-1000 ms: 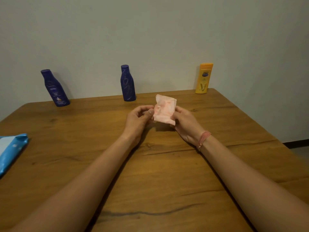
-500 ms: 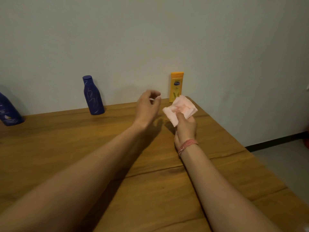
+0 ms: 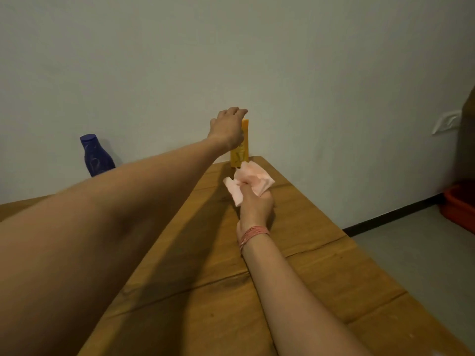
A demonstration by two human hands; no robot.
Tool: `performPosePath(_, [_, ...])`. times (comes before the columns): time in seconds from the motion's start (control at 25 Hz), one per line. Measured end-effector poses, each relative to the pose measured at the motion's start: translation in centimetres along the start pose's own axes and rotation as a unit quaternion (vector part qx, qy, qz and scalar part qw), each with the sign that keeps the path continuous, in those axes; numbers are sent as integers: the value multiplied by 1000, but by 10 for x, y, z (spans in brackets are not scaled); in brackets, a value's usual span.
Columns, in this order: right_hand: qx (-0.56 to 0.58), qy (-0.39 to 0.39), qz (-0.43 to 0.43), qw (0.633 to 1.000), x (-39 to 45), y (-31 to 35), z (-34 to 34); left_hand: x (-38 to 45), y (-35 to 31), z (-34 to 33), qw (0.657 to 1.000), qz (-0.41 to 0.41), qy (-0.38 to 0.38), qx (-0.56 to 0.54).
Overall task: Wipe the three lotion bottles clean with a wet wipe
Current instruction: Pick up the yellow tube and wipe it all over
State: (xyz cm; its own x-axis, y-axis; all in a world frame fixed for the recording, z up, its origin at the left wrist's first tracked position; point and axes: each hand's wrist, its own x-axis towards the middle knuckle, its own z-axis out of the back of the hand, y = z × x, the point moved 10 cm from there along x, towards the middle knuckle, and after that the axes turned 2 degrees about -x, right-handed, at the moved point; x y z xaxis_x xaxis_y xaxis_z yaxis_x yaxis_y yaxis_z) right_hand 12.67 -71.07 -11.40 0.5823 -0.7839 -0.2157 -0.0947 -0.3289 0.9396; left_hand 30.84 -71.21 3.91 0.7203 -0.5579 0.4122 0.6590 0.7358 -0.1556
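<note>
A yellow lotion bottle (image 3: 241, 155) stands upright at the table's far right corner against the wall. My left hand (image 3: 228, 127) reaches over its top with fingers curved around the cap area, hiding most of the bottle; whether the fingers touch it I cannot tell. My right hand (image 3: 254, 204) is closed on a crumpled pink wet wipe (image 3: 248, 181), held just in front of the yellow bottle. A dark blue lotion bottle (image 3: 95, 155) stands at the back left, partly behind my left forearm. The third bottle is out of view.
The wooden table (image 3: 321, 268) ends close on the right, with grey floor beyond. A red bin (image 3: 460, 209) sits on the floor at the far right by the wall. A white wall socket (image 3: 446, 122) is mounted on the wall.
My left hand has let go of the wipe and stretched forward to the top of the yellow bottle. My right hand moved forward with the wipe. The view swung to the right.
</note>
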Motion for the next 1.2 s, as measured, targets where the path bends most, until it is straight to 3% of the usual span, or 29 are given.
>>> performPosePath(0.2, [5,5,-9,1000,1,-2,-3,12,9,-20,999,14,35,-13])
performPosePath(0.4, [2,-12,1,1000,4,0,0,-37,25,18,980,28,-51,-192])
performPosePath(0.6, [-79,-37,122,989,-9,30,10,-166,104,50,872,182,-109,-442])
performPosePath(0.72, [-127,91,231,960,-43,40,-30,-254,144,50,753,289,-119,-579])
performPosePath(0.8, [-152,206,284,924,-87,33,-65,-303,162,47,662,346,-138,-651])
performPosePath(0.92, [-225,346,381,827,-166,25,-102,-335,166,45,579,366,-123,-718])
performPosePath(1.04, [-273,458,452,715,-232,8,-128,-363,175,59,518,362,-144,-761])
performPosePath(1.12, [-297,469,504,662,-258,-1,-135,-377,188,60,498,364,-146,-773])
performPosePath(1.2, [-322,435,549,637,-270,-5,-140,-381,193,61,491,351,-139,-785])
